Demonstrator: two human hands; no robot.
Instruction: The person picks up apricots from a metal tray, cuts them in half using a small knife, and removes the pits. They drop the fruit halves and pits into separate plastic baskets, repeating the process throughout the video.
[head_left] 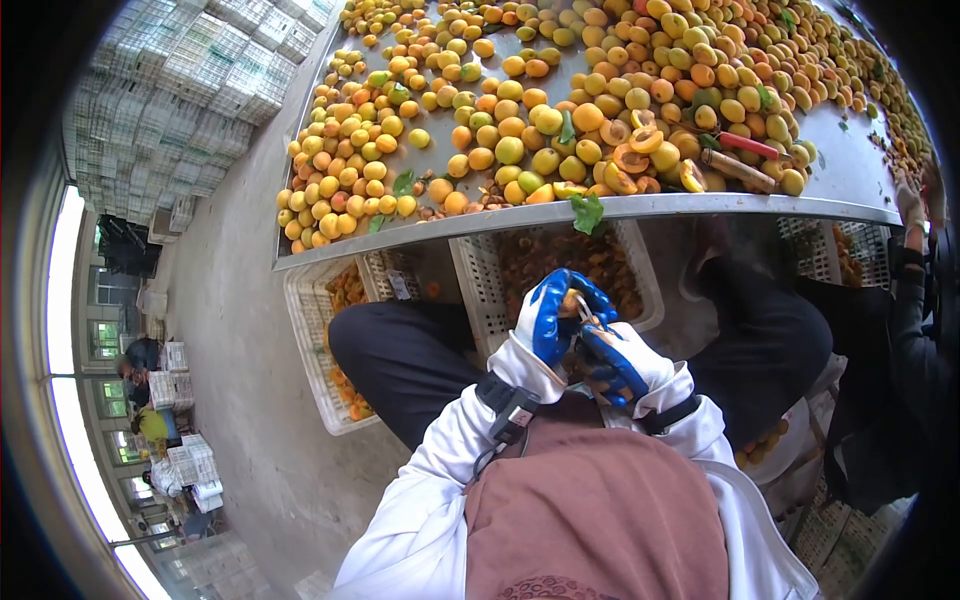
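Observation:
My left hand [548, 318], in a white glove with a blue coated palm, is closed around an apricot [571, 300], mostly hidden by the fingers. My right hand [622, 366], gloved alike, grips a small metal-tipped tool, perhaps a knife; its shiny tip [585, 309] meets the fruit. Both hands are close together above my lap, just below the metal table's edge [640, 208]. Under them stands a white crate [484, 275] with cut apricot pieces [540, 262]. On the table ahead lie halved apricots [630, 158] beside whole apricots [508, 150].
A red-handled tool [748, 146] and a wooden-handled one [738, 170] lie among the fruit. Another crate [318, 350] stands left of my knee. A co-worker's hand [911, 203] is at the right table end. Stacked crates [175, 95] and several people are at left.

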